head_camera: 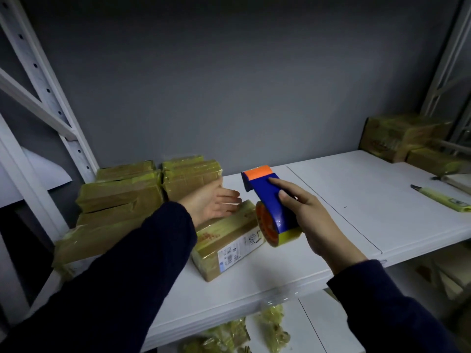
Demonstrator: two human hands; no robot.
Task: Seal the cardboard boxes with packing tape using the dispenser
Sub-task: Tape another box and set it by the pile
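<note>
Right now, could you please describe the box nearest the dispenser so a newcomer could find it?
On the shelf, a stack of taped boxes stands at the left. The box lies alone in front, by the left hand; only it shows a white label.

stockroom or parcel-packing area. i stand at white metal racking [331, 200] with perforated uprights [48, 90] against a grey wall [229, 72]; tape-wrapped cardboard parcels [119, 194] are stacked at far left, more parcels [397, 136] at far right, and the near box [224, 230] before me carries a printed shipping label [239, 249].

Cardboard box [216, 234] label [239, 248] illegible; yellow tool [443, 200] partly off-frame.
</note>
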